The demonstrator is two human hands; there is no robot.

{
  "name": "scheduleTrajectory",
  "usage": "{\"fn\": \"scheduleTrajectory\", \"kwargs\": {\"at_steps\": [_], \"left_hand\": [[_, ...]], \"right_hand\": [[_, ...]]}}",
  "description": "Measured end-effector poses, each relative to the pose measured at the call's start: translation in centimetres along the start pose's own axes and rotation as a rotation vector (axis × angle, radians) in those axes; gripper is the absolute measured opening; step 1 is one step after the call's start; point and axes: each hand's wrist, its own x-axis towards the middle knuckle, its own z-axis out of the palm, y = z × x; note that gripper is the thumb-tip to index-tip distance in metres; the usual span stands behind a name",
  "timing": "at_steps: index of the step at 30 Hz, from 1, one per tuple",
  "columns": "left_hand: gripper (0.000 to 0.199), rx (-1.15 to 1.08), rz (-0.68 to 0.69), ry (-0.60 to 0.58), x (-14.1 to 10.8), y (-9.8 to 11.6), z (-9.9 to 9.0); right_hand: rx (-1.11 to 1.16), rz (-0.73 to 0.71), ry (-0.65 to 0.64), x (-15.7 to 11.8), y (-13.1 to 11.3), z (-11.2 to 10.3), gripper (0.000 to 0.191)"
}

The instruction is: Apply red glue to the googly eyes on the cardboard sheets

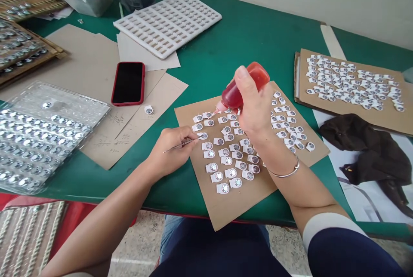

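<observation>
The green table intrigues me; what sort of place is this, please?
Probably a small hand-assembly workshop: cardboard bears rows of small white tabs, the right hand holds a red bottle over them, and a clear tray holds rows of shiny parts.

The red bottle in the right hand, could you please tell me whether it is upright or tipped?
Tipped: the red bottle slants in the right hand, its pink nozzle pointing down toward the cardboard sheet.

Red bottle (231,94) tilted nozzle-down; slim metal tool (176,146) slanted.
</observation>
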Motion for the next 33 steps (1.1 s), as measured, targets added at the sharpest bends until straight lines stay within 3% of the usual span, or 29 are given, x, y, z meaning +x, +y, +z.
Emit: {"fn": "scheduleTrajectory", "kwargs": {"at_steps": [12,23,28,33], "left_hand": [[0.007,0.035,0.046,-0.021,0.0,-0.2,0.4],[0.007,0.047,0.072,-0.023,-0.1,-0.2,0.7],[0.01,0.072,0.092,-0.051,0.1,0.2,0.6],[0.013,0.203,0.18,-0.094,0.1,1.3,0.7]], "right_hand": [[-0.134,0.032,0.091,0.0,-0.4,0.1,0.035],[-0.26,-0.069,0.045,-0.1,-0.3,0.2,0.035],[-0.185,0.002,0.018,-0.3,-0.4,0.2,0.036],[-0.01,0.178,0.005,-0.4,-1.0,0.6,0.032]]}}
